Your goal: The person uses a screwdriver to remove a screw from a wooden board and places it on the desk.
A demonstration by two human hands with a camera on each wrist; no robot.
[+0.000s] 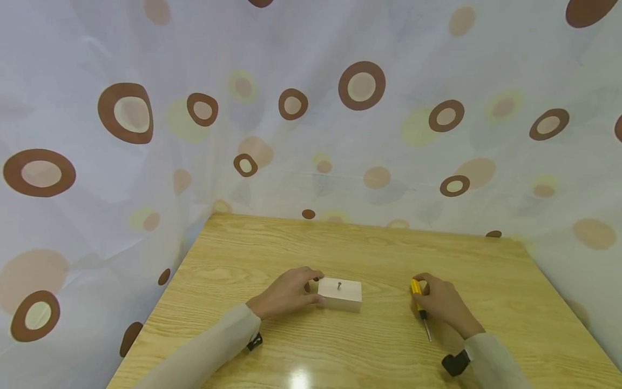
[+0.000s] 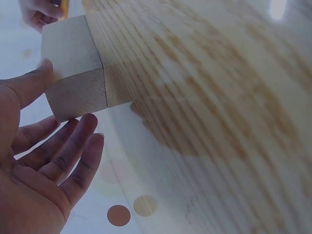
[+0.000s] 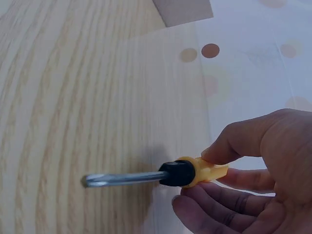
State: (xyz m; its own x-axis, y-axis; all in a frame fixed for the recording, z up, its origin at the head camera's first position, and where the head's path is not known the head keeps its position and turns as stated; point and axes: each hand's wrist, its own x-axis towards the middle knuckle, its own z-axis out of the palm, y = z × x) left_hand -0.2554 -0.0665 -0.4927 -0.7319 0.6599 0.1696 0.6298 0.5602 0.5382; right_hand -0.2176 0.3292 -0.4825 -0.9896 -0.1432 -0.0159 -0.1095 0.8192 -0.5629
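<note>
A pale wooden block (image 1: pixel 340 294) lies on the table with a small screw (image 1: pixel 339 285) standing up from its top. My left hand (image 1: pixel 290 292) holds the block's left end, thumb on the near side and fingers at the far side. In the left wrist view the thumb presses one face of the block (image 2: pixel 73 48), fingertips right at its opposite edge. To the right, my right hand (image 1: pixel 444 303) pinches the yellow handle of a screwdriver (image 1: pixel 417 292). Its metal shaft (image 3: pixel 126 179) points toward the table's near side, past a black collar.
The wood-grain table (image 1: pixel 272 237) runs back to a white sheet (image 1: pixel 311 140) with brown and yellow circles, which hangs behind and at both sides. Black straps (image 1: pixel 455 363) sit at both wrists. A patch of light glares near the table's front.
</note>
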